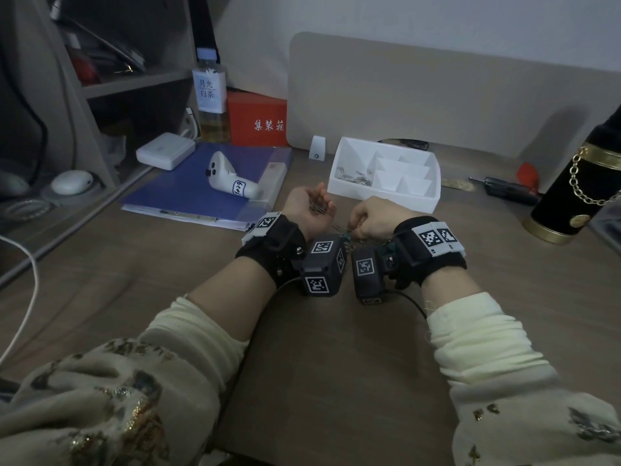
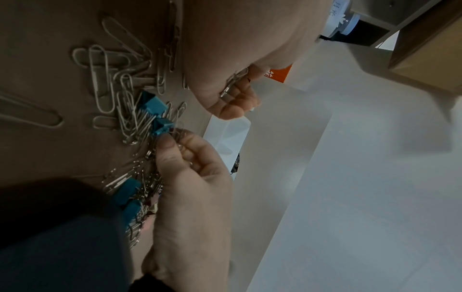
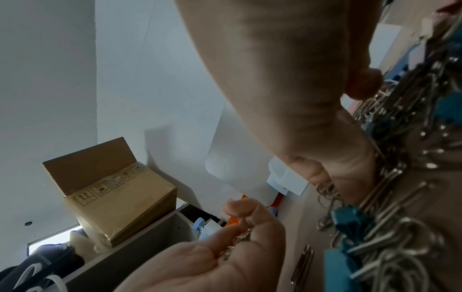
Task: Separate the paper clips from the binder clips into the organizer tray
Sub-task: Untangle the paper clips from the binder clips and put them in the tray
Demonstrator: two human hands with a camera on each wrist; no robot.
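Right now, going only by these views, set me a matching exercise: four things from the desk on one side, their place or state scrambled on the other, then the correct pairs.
Things
1. left hand
2. right hand
3. organizer tray
4. white controller

Place or state
A. lies on the blue folder
B. palm up, cupping a few paper clips
C. paper clips in its left compartment, the other compartments look bare
D. fingers pinching paper clips at the mixed pile beside a blue binder clip

Pairs: 1-B, 2-D, 3-C, 4-A
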